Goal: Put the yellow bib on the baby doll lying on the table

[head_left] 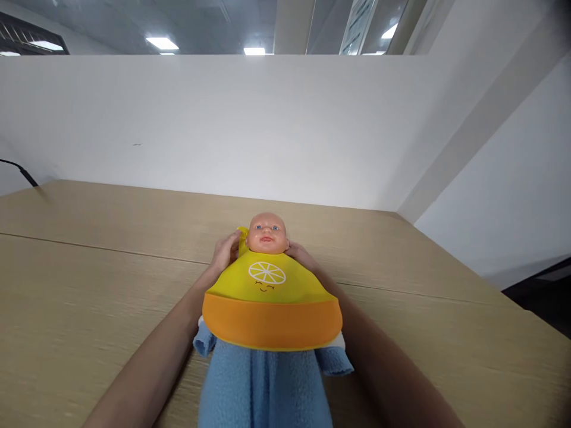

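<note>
A baby doll [266, 230] in light blue fleece clothes [263, 386] lies face up on the table, head toward the wall. Over its chest spreads a yellow bib [289, 282] with a lemon-slice print and an orange catch pocket [272, 324]. My left hand [226, 251] is closed on the bib's neck strap [242, 233], which sticks up beside the doll's head. On the other side, my right hand [302, 254] reaches behind the doll's neck; its fingers are mostly hidden by the head and bib, so what they hold does not show.
The wooden table [111, 285] has a seam running across it and meets a white wall [223, 125] at the back. A black cable [22, 172] hangs at the far left. Something dark [544, 294] stands at the right edge.
</note>
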`<action>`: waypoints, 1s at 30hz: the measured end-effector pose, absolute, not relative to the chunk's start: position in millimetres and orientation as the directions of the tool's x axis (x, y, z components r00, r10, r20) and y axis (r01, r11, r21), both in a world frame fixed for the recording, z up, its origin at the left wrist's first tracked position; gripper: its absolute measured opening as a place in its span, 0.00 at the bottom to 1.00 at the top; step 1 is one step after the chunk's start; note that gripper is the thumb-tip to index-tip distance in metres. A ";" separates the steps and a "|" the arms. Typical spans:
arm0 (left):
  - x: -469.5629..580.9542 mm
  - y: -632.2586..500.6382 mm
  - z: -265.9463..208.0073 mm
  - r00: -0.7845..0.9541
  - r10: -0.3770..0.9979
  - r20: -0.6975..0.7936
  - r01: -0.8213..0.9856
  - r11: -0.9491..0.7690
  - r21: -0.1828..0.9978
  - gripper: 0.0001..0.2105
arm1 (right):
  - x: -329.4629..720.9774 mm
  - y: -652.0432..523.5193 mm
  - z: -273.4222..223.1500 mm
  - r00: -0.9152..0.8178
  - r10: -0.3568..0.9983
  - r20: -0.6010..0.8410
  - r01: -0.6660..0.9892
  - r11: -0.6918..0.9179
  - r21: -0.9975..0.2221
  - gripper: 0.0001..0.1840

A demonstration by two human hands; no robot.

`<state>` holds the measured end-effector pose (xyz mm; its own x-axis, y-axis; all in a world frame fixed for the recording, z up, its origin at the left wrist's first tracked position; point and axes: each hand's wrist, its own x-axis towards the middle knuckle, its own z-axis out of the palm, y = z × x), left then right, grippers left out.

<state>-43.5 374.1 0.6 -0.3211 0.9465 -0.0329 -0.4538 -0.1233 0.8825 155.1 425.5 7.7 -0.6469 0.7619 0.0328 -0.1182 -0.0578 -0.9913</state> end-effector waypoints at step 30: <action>-47.9 366.8 7.2 -0.475 0.879 0.043 -0.122 -0.114 0.986 0.05 | 155.5 433.4 2.7 -0.638 0.768 0.055 -0.036 0.042 -0.998 0.19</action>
